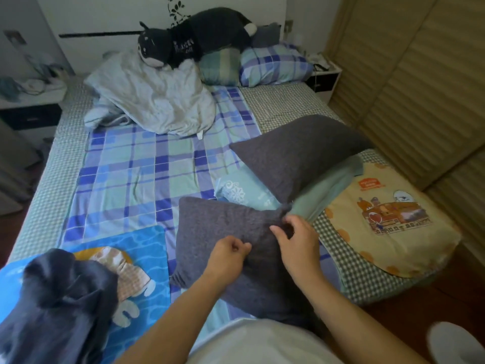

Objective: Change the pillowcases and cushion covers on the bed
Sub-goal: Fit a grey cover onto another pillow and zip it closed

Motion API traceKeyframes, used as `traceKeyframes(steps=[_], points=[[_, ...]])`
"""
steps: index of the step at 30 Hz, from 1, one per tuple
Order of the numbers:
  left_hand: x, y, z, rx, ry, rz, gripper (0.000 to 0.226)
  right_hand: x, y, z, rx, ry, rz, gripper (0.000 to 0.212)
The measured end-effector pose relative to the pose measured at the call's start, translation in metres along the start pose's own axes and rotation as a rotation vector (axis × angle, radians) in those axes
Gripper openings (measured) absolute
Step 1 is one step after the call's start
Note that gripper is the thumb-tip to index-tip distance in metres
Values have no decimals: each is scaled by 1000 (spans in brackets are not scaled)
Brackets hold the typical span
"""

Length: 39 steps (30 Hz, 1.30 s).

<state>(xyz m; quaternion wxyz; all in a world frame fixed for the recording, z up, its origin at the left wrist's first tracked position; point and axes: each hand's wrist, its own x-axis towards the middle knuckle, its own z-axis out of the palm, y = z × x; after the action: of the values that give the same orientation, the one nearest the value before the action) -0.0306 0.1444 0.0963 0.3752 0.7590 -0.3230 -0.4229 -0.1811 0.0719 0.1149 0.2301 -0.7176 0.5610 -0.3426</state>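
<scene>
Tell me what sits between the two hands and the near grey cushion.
Nothing visible. The left hand and the right hand both already pinch the near grey cushion at its right edge.

A single wide-angle view comes from the person's head at the foot of the bed [110, 158], facing forward and down along the mattress toward the headboard wall [105, 19]. It sits close above the forearms, and the lens bends the wardrobe [409, 82] at the right edge.
</scene>
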Motion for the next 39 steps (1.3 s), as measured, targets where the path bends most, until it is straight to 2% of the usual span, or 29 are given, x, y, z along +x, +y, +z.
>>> traceKeyframes(steps=[2, 6, 8, 11, 13, 16, 17, 19, 21, 22, 25, 26, 28, 30, 32, 34, 36, 39], points=[[0, 3, 1, 32, -28, 10, 29, 1, 5, 1, -2, 12, -9, 19], [7, 8, 4, 101, -73, 56, 26, -1, 9, 2, 107, 102, 66, 28], [16, 12, 3, 188, -26, 185, 24, -4, 11, 3, 145, 112, 99, 27], [38, 33, -3, 193, 76, 504, 13, -9, 12, 7, 189, 118, 102, 23], [62, 49, -11, 272, -70, 644, 37, -11, 16, 6, 210, 120, 68, 20], [93, 65, -17, 521, -494, 636, 75, -15, 19, -3, 213, 123, 25, 17], [101, 67, -14, 603, -578, 635, 79, -16, 18, -5, 218, 105, -1, 16], [112, 68, -5, 751, -647, 639, 75, -19, 14, -8, 243, 35, -76, 17], [114, 65, 9, 826, -619, 593, 61, -21, 18, -9, 260, 9, -77, 18], [113, 62, 17, 833, -568, 556, 56, -20, 24, -12, 270, 33, -18, 19], [99, 53, 42, 984, -286, 489, 49, -17, 46, -18, 250, 180, 258, 19], [92, 52, 49, 1004, -232, 434, 48, -18, 51, -17, 215, 170, 310, 19], [76, 55, 60, 877, -183, 330, 41, -21, 49, -9, 176, 39, 334, 17], [61, 64, 66, 679, -151, 262, 31, -23, 42, -2, 83, -49, 271, 24], [49, 75, 64, 504, -131, 223, 29, -13, 40, -3, 34, 17, 209, 33], [44, 80, 54, 344, -160, 222, 34, 3, 38, -4, 73, 80, 205, 31], [45, 76, 39, 221, -192, 225, 33, 11, 31, 2, 133, 71, 237, 34], [38, 58, 22, 182, -128, 355, 26, 9, 12, 24, 202, 51, 323, 36]])
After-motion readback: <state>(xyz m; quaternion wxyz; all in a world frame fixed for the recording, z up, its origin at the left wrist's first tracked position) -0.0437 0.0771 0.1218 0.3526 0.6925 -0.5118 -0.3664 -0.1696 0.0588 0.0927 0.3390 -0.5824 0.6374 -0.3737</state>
